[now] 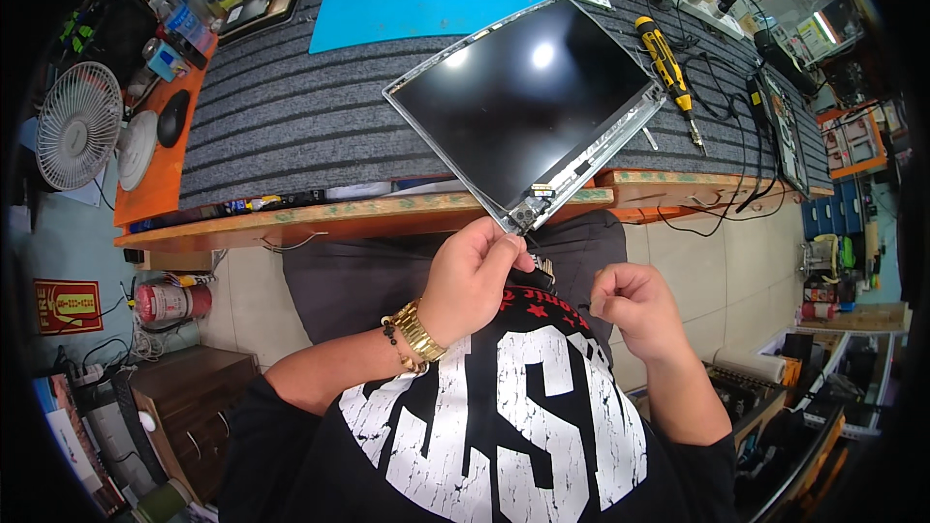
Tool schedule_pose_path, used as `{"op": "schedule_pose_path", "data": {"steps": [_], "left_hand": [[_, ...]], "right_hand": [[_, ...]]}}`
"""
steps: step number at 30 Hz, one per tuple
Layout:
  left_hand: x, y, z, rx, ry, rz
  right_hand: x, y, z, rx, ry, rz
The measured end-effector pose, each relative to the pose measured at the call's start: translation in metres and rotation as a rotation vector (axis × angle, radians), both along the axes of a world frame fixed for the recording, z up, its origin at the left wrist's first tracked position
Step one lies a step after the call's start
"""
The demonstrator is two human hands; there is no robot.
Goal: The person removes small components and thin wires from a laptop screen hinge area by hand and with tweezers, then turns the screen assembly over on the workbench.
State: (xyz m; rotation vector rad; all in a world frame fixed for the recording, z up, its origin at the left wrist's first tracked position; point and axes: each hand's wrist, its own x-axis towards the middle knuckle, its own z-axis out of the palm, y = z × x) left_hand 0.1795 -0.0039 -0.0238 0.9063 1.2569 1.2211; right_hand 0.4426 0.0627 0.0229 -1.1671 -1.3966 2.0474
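A laptop screen in its silver lid point(523, 97) lies slanted across the front of the bench, one corner jutting past the edge toward me. My left hand point(470, 276) pinches that corner by the dark hinge, thumb on top. Bare metal strip and a small ribbon connector point(542, 191) show along the lid's lower right border. My right hand point(635, 310) is held up in front of my chest, apart from the screen, fingers curled together; whether anything small is in them is hidden. A yellow and black electric screwdriver point(664, 63) lies right of the screen.
Grey striped matting point(281, 116) covers the bench, with a blue work mat point(387, 5) at the back. Black cables point(722, 107) and an open laptop part point(780, 136) lie at the right. A white fan point(77, 126) and a black mouse point(173, 118) stand left.
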Motion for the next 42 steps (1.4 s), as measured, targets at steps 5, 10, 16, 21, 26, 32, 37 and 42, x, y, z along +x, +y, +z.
{"op": "schedule_pose_path", "data": {"steps": [5,10,16,21,26,32,37,42], "left_hand": [[0.002,0.000,0.001,-0.004,0.009,0.003],[0.003,0.001,0.001,0.006,0.009,0.010],[0.003,0.000,0.000,-0.004,0.004,0.013],[0.002,0.000,-0.002,-0.003,0.002,0.008],[0.002,0.001,-0.001,-0.004,0.001,0.010],[0.002,0.000,0.000,0.001,0.010,0.019],[0.005,0.002,-0.003,0.010,-0.034,0.081],[0.002,0.001,-0.002,0.013,0.005,0.045]], "right_hand": [[0.016,-0.007,0.003,0.007,-0.009,0.002],[0.031,-0.013,0.008,0.000,-0.025,0.009],[0.047,-0.020,0.011,0.023,-0.046,-0.006],[0.061,-0.027,0.019,0.009,-0.090,-0.017],[0.074,-0.033,0.030,0.015,-0.152,-0.018],[0.090,-0.041,0.039,0.014,-0.197,-0.024],[0.102,-0.052,0.044,0.008,-0.180,-0.030],[0.113,-0.060,0.047,0.023,-0.213,-0.038]]}}
